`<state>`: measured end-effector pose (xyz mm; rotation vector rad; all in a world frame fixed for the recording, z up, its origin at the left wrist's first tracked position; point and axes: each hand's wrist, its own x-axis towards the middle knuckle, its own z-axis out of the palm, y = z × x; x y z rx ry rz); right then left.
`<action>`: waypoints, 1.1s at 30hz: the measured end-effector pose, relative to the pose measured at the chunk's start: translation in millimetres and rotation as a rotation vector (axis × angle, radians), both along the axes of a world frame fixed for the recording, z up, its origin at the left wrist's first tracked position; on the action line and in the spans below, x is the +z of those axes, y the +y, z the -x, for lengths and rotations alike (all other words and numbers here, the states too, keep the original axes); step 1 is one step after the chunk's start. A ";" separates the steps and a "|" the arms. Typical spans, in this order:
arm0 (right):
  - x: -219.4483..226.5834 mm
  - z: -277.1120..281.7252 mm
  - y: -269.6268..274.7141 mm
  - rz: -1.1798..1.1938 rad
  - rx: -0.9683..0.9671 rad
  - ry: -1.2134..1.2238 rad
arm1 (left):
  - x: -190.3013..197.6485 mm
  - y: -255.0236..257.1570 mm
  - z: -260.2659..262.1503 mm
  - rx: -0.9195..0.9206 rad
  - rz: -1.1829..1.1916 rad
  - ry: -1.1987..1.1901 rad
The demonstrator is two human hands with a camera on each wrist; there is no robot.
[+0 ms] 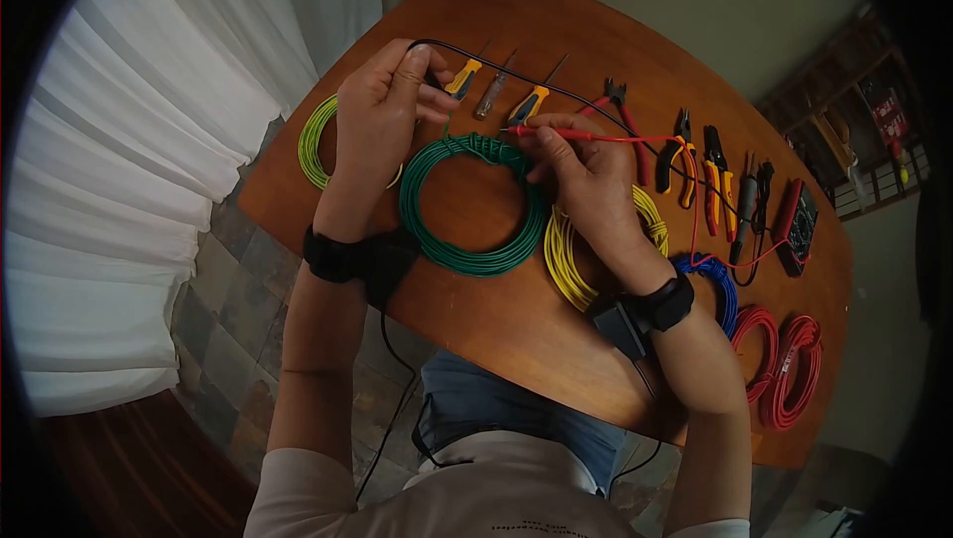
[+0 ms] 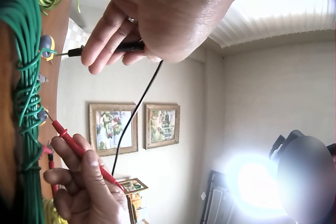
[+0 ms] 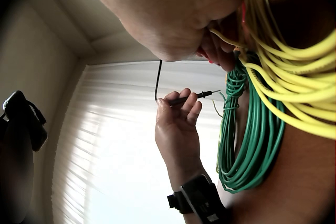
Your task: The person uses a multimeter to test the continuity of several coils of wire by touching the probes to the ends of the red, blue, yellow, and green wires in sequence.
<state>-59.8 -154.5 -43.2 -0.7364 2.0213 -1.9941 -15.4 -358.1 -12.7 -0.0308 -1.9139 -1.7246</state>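
Note:
My left hand [image 1: 382,106] holds a black test probe [image 2: 131,47] in its fingers, the black lead looping off over the table. The probe's metal tip is right at a free end of wire from the green wire coil [image 1: 475,265], as the right wrist view shows. Thumb and fingers of my right hand [image 1: 594,181] pinch a red test probe [image 1: 596,136], whose tip points left at the coil's bound upper part. The green coil lies on the table between both hands. Both leads run right toward a red and black multimeter [image 1: 796,230].
A yellow wire coil [image 1: 564,265] lies under my right wrist, a yellow-green coil [image 1: 310,146] behind the left. Blue [image 1: 730,290] and red coils [image 1: 792,374] sit at right. Along the far side are screwdrivers [image 1: 529,104], cutters [image 1: 643,161], pliers [image 1: 685,156] and wire strippers [image 1: 717,181].

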 end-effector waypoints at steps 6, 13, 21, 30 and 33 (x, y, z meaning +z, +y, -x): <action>10.5 -4.0 4.3 0.108 -0.092 0.150 | 2.9 1.7 -2.6 0.031 -0.025 0.154; 3.5 0.8 4.6 0.042 0.007 0.043 | -0.4 -1.0 -0.4 0.020 -0.026 0.063; -0.3 1.3 3.4 -0.004 0.015 0.067 | -1.4 -0.1 -0.2 0.020 -0.026 0.028; 2.8 0.4 2.8 -0.027 0.011 0.024 | -1.4 -1.6 -0.2 0.001 -0.054 -0.018; 0.7 1.5 2.4 -0.009 0.016 0.025 | -2.5 -2.1 0.4 0.003 -0.052 0.008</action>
